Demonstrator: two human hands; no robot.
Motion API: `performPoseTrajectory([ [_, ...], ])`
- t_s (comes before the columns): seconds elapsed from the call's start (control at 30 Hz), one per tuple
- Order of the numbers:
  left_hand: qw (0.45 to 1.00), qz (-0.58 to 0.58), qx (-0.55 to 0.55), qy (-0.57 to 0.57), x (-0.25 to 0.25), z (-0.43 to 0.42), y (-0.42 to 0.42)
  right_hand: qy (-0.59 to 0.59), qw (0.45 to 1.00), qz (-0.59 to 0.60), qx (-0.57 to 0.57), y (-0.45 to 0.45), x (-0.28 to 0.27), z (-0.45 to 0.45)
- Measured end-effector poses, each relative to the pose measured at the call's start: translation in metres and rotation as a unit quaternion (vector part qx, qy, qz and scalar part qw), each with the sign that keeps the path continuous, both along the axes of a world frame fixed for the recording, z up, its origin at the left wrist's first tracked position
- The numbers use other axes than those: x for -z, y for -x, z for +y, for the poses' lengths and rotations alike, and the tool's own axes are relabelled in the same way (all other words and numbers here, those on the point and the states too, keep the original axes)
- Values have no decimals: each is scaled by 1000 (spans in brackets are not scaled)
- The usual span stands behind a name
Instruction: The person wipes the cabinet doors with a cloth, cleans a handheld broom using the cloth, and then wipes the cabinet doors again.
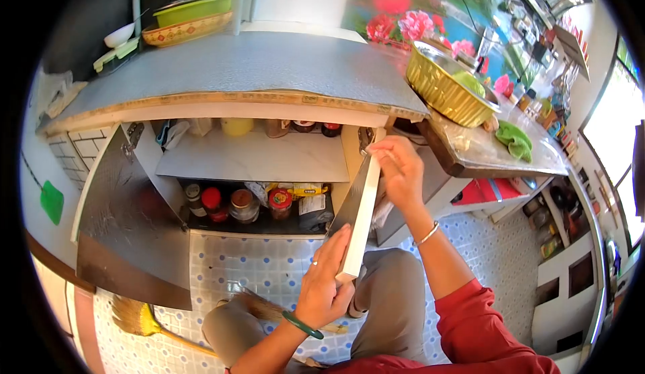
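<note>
A cabinet door (359, 216) with a pale edge stands swung open at the right side of the low cabinet. My left hand (324, 283), with a ring and a green bangle at the wrist, grips the door's lower part; its fingers lie on the dark face. At the door's top edge, near the hinge (365, 135), my right hand (398, 166) has its fingers closed together. Whether anything small is between them is hidden. Inside the cabinet, jars with red lids (280, 201) and a black package (314, 211) sit on the bottom.
The other cabinet door (134, 219) hangs open at left. A grey countertop (255, 65) spans above. A gold basin (447, 88) and green cloth (514, 140) rest on the right counter. A yellow broom (138, 317) and a straw brush (269, 307) lie on the floor.
</note>
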State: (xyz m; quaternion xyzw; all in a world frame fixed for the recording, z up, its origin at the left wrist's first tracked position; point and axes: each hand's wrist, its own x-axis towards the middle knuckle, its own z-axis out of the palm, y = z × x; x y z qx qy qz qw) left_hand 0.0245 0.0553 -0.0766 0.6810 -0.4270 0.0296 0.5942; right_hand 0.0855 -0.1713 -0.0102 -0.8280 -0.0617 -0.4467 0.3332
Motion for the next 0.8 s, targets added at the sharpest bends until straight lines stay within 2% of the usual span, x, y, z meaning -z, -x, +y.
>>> performPoseTrajectory([
  [0.2, 1000, 10, -12, 1, 5, -3, 4, -8, 999, 19, -48, 66, 1, 59],
  [0.23, 1000, 6, -11, -3, 7, -3, 5, -49, 995, 16, -82, 79, 0, 74],
  [0.27, 999, 33, -2, 1, 11, -2, 6, 19, 995, -8, -93, 90, -2, 82],
  [0.33, 999, 54, 9, -2, 18, -1, 7, 16, 994, -27, -107, 111, 3, 97],
  [0.4, 996, 64, 32, -51, 26, 1, 6, -80, 989, 23, -120, 127, -4, 107],
  [0.47, 996, 40, 44, -66, 40, -1, 4, -71, 988, -9, -135, 140, 4, 103],
  [0.53, 995, 76, 30, -61, 47, -4, 4, 26, 961, -15, -276, 161, 11, 108],
  [0.57, 993, 95, 24, -61, 49, -4, 5, 15, 962, -24, -271, 171, 20, 110],
  [0.63, 990, 130, 9, -59, 51, -2, 6, -20, 922, 46, -383, 187, 34, 111],
  [0.67, 989, 133, 2, -63, 47, -1, 8, -30, 923, 36, -382, 191, 40, 107],
  [0.73, 988, 139, -13, -69, 41, 0, 12, -174, 900, 120, -380, 196, 50, 96],
  [0.8, 981, 145, -75, -101, 30, 2, 19, -215, 900, 125, -359, 202, 52, 87],
])
